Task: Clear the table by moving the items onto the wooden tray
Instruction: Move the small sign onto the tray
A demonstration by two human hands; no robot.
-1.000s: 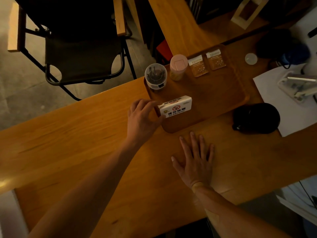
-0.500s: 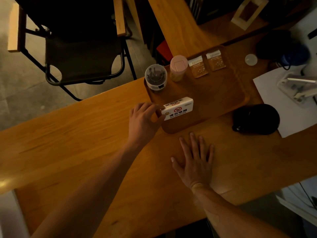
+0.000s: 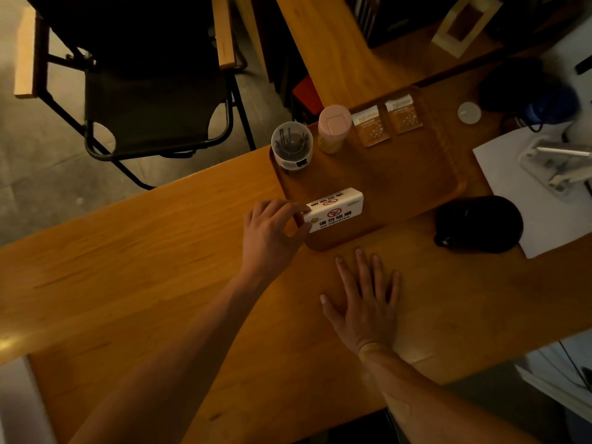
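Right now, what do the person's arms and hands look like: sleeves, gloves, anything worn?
Both forearms are bare as far as the frame shows, with no sleeves in view. The left hand and right hand have no gloves, and no rings or watch can be seen. A thin pale band shows at the right wrist; the light is too dim to tell what it is.

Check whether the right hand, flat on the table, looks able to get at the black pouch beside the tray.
Probably yes. The right hand lies open on bare table, and nothing sits between it and the black pouch, which lies off the wooden tray.
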